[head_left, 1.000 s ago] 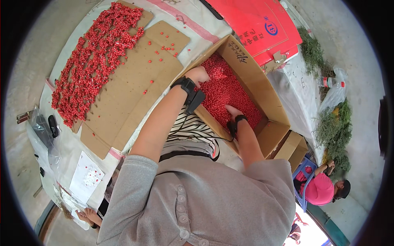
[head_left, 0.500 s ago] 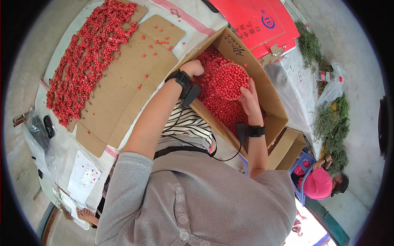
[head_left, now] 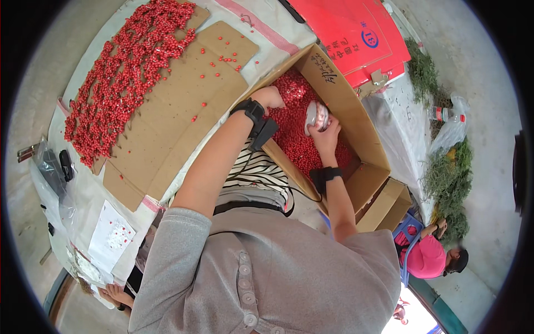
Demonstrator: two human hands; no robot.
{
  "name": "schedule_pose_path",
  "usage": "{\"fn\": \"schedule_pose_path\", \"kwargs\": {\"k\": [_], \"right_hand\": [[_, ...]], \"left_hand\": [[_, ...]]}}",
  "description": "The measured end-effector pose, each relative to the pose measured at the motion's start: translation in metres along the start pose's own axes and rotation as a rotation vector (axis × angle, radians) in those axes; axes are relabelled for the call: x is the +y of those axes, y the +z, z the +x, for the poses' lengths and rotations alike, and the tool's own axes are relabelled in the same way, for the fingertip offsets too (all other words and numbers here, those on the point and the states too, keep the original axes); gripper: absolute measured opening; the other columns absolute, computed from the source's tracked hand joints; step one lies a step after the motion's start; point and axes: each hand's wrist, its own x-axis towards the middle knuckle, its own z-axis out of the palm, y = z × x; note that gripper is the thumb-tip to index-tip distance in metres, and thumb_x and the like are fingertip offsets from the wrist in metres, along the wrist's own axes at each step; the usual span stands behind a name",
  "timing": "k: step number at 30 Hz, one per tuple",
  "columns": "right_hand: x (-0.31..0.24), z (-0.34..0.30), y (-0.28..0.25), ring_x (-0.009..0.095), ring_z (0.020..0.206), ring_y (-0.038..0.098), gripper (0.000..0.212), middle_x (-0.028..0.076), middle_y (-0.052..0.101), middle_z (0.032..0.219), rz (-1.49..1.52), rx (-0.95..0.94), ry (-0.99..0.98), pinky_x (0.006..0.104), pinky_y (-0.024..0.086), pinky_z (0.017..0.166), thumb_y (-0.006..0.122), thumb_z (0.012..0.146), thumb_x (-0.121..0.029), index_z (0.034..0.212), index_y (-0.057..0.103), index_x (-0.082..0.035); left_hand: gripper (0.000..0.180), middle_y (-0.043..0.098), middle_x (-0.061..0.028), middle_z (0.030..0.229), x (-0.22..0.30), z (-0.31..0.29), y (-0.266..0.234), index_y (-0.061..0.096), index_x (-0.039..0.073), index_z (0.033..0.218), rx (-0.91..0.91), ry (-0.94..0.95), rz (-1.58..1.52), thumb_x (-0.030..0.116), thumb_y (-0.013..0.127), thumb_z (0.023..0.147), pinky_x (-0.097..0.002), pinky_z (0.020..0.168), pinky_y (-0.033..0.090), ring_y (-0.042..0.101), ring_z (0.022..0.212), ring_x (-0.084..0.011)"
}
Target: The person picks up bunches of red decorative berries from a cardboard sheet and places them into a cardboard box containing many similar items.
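Red berries (head_left: pixel 300 147) fill much of the long cardboard box (head_left: pixel 367 139) in front of me. My right hand (head_left: pixel 325 136) is wrapped round a clear plastic tub (head_left: pixel 317 116), tipped over with its pale side toward me, low over the berries. At the box's left side my left hand (head_left: pixel 270 98) is closed, fingers curled downward. Next to it a shiny, clear film-like surface (head_left: pixel 292 86) lies over berries, perhaps a plastic bag. What my left fingers hold, if anything, is hidden.
Left of the box, berry sprigs (head_left: pixel 128 72) cover part of a flat cardboard sheet (head_left: pixel 183 111). A red carton (head_left: pixel 350 39) stands behind the box. Green cuttings (head_left: pixel 450 172) lie on the floor at right, near a seated person in pink (head_left: pixel 425 256). Another person's hands (head_left: pixel 117 295) show lower left.
The tub, heaped with berries and facing up before, is now tipped over with its berries mostly gone from sight. My right hand has turned with it. The left hand stays beside the box's edge.
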Motion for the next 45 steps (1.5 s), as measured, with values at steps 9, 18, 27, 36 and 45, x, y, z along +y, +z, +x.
{"fn": "schedule_pose_path", "kwargs": {"k": [9,18,27,36,45], "right_hand": [[0.166,-0.023,0.093,0.022,0.098,0.041,0.047,0.009,0.041,0.11,0.425,-0.919,1.012,0.0311,0.032,0.083,0.047,0.068,-0.027,0.107,0.039,-0.003],[-0.01,0.005,-0.049,0.015,0.094,0.042,0.04,0.005,0.042,0.107,1.063,-0.633,0.582,0.028,0.035,0.078,0.045,0.074,-0.015,0.112,0.034,-0.008],[-0.09,0.032,-0.052,0.024,0.075,0.043,0.066,0.011,0.036,0.085,-0.004,0.084,-0.302,0.0314,0.04,0.064,0.068,0.05,-0.028,0.108,0.04,-0.012],[-0.044,0.013,-0.026,0.031,0.082,0.041,0.064,0.014,0.037,0.09,-0.249,0.129,-0.156,0.0381,0.039,0.068,0.067,0.05,-0.028,0.106,0.04,-0.015],[0.063,-0.009,0.026,0.037,0.091,0.043,0.067,0.024,0.041,0.1,-0.276,-0.635,0.369,0.0397,0.035,0.077,0.061,0.048,-0.043,0.103,0.041,-0.011]], "left_hand": [[0.045,0.05,-0.02,0.091,-0.002,0.003,0.004,0.042,-0.011,0.097,0.022,0.051,-0.038,0.022,0.052,0.069,-0.0371,0.057,0.043,0.055,0.071,-0.0292],[0.041,0.046,-0.0218,0.099,-0.003,0.006,0.003,0.041,-0.012,0.097,-0.013,-0.009,-0.041,0.017,0.049,0.069,-0.0392,0.06,0.042,0.055,0.072,-0.0308],[0.046,0.042,-0.0229,0.104,0.002,0.0,0.002,0.036,-0.01,0.104,-0.035,-0.035,-0.055,0.014,0.05,0.068,-0.0412,0.066,0.04,0.053,0.079,-0.0334],[0.046,0.042,-0.0201,0.106,-0.001,0.003,0.003,0.04,-0.008,0.103,-0.053,-0.014,-0.076,0.02,0.053,0.069,-0.0406,0.065,0.041,0.053,0.081,-0.0314],[0.03,0.055,-0.008,0.078,0.035,-0.023,-0.006,0.053,0.003,0.082,-0.05,0.177,-0.009,0.026,0.058,0.064,-0.0337,0.056,0.042,0.055,0.067,-0.0185]]}}
